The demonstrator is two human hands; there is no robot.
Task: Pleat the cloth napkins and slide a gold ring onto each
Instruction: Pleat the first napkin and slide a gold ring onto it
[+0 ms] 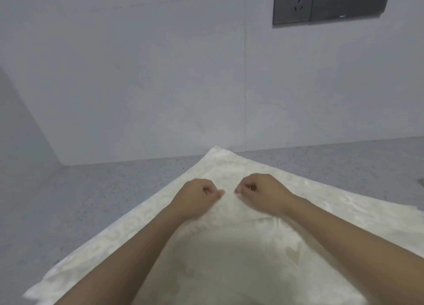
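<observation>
The cream, scroll-patterned damask cloth napkin lies spread flat on the speckled grey stone surface, one corner pointing away toward the pale tiled wall, its near part running out under the person's forearms. Both hands sit close together in its far middle. The left hand has its fingers curled in, with thumb and forefinger tips meeting at the cloth; the right hand mirrors it, fingers curled, tips pinching toward the left. Only a small stretch of fabric separates the two pinches. The picture is soft here, so how much cloth each pinch has gathered cannot be told, but both look to be nipping the napkin rather than resting on it.

By the look of it, this is the pleating step, and an early one: the cloth is almost wholly flat, no stack of folds shows. The next move likely calls for lifting a ridge evenly between both pinches and laying it over, keeping the fold straight across.

No gold ring is in view, nor any second napkin. No tray, bowl or other container shows either. On the wall above right hangs a dark grey socket panel.
</observation>
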